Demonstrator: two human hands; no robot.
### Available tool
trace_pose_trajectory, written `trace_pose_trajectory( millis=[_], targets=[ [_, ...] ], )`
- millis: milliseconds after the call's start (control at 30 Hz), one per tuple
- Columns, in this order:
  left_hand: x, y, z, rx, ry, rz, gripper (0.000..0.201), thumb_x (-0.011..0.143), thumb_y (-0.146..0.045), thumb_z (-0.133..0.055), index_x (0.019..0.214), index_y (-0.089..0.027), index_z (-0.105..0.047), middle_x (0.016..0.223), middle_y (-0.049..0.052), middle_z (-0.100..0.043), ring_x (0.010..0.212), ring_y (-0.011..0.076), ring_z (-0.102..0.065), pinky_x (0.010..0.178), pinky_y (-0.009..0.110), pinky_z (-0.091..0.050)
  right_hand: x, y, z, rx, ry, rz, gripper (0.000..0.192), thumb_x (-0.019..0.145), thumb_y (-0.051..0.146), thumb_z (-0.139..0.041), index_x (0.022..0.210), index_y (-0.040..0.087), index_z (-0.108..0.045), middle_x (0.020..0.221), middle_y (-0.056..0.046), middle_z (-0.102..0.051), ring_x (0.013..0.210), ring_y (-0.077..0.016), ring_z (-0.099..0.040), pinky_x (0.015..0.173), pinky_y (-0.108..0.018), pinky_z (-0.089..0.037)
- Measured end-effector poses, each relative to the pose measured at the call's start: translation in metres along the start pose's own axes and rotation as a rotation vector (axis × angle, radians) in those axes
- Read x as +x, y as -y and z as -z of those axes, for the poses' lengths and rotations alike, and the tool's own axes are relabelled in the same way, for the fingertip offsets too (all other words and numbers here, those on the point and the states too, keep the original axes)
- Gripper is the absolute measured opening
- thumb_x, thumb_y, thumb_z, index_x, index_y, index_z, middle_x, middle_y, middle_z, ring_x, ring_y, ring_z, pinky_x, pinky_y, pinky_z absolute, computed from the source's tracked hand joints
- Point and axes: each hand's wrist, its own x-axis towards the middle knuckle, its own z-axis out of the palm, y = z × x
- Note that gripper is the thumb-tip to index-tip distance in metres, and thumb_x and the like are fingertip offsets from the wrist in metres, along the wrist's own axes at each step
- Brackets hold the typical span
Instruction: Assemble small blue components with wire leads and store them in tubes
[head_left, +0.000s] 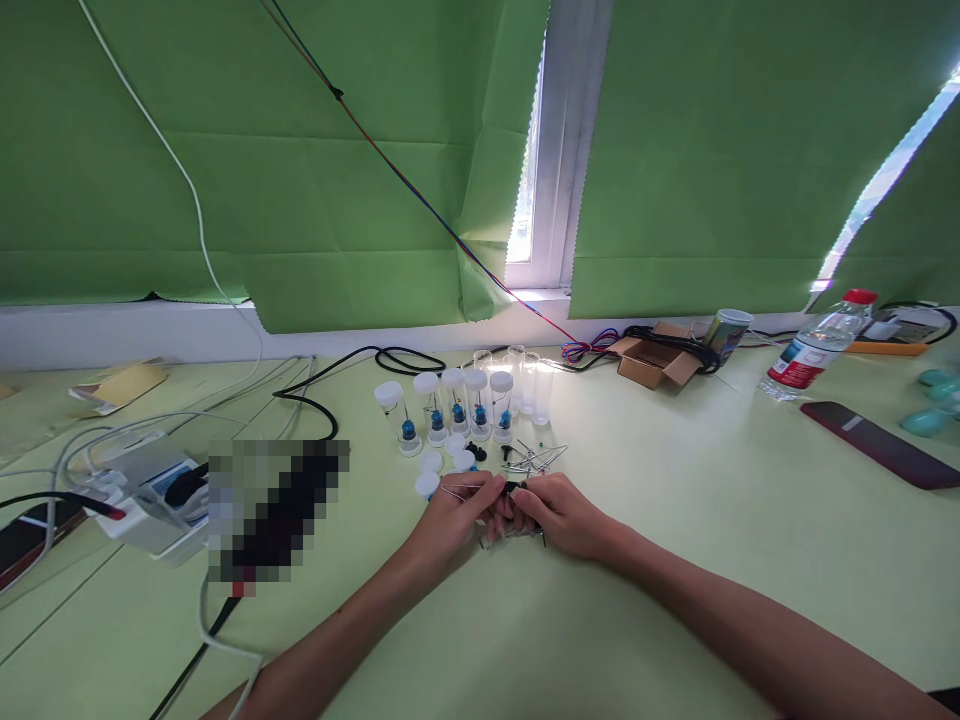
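Your bench [675, 560] is pale green and runs wide; the near half in front of you and the stretch to your right of your hands lie bare, while its far edge meets the white sill under green blinds [285, 180]. On the left, a power strip [150, 495] with white and black cables crowds the bench edge beside a blurred patch. Far right, a dark phone [877, 443] lies flat, and behind it a water bottle [814, 347] with a red cap lies on its side; its red label is too small to read. A small open cardboard box [651, 362] sits near the sill.

Straight ahead stands a row of capped clear vials [454, 405], each with a blue piece inside, with loose white caps [442, 465] and a scatter of thin metal pins [536, 458] just before them.

Your forearms come in from below and meet at the middle. Your left hand [457, 510] has its grip pinched on a thin pin that pokes out leftward. Your right hand [566, 515] has its grip curled closed around a small black part [516, 489], fingertips touching those of the left, just in front of the pins.
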Motion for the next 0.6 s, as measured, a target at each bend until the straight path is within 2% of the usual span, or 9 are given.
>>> trace_pose_trajectory(
  millis=[600],
  targets=[
    [0.0012, 0.0012, 0.001, 0.012, 0.005, 0.001, 0.042, 0.088, -0.046, -0.057, 0.062, -0.014, -0.063, 0.057, 0.003, -0.061, 0.05, 0.0122, -0.054, 0.052, 0.025, -0.043, -0.0007, 0.0012, 0.0, -0.002, 0.007, -0.004, 0.049, 0.101, 0.038, -0.034, 0.065, 0.016, -0.058, 0.065, -0.001, -0.063, 0.059, -0.0107, -0.055, 0.063, -0.022, -0.044]
  ],
)
